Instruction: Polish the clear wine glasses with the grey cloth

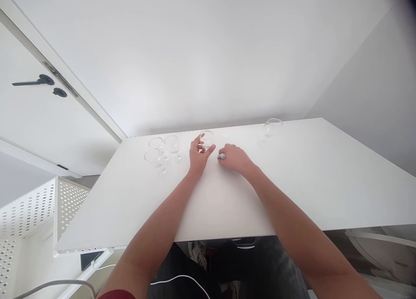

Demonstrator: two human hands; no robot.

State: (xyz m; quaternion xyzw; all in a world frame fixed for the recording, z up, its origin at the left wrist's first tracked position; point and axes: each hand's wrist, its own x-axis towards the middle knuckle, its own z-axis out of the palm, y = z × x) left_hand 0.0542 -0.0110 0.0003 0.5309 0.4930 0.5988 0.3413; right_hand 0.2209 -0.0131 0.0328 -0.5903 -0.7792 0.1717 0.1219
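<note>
My left hand (198,157) has its thumb and fingers curved round the bowl of a clear stemmed glass (207,137) near the middle of the table; the hand covers part of it. Just to the right, my right hand (236,157) is closed on a small bunched grey thing, perhaps a cloth (221,156). It is apart from the glass. Left of my left hand stand three more clear stemmed glasses: a rear one (155,142), one nearer me (151,155) and one to the right (172,144).
Another clear glass (273,128) stands near the back edge of the white table (224,208), well to the right. A wall runs behind the table. On the left are a door with a black handle (45,79) and a white perforated rack (69,199). A white cable (182,276) crosses my lap.
</note>
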